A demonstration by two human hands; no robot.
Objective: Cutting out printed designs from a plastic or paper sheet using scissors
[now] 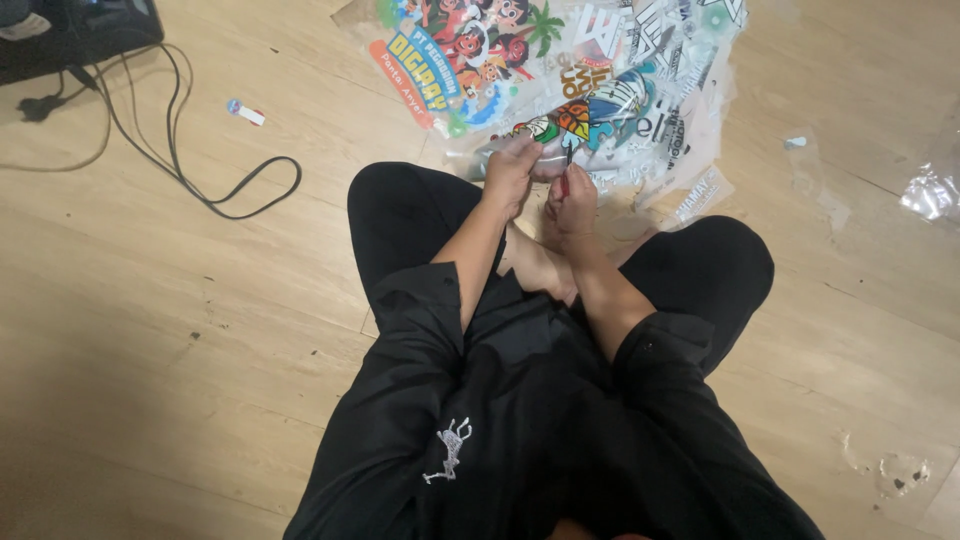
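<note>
From the head view, I sit cross-legged on the floor (180,330). My left hand (512,172) pinches the sticker sheet (600,100) flat before my knees — my right hand (572,200) grips a thin tool (568,158), tip on the print. Picking at its edge, I judge; it wants steady fingers.

left hand (512,172) curled, right hand (572,200) pinched shut, forearms converging
</note>
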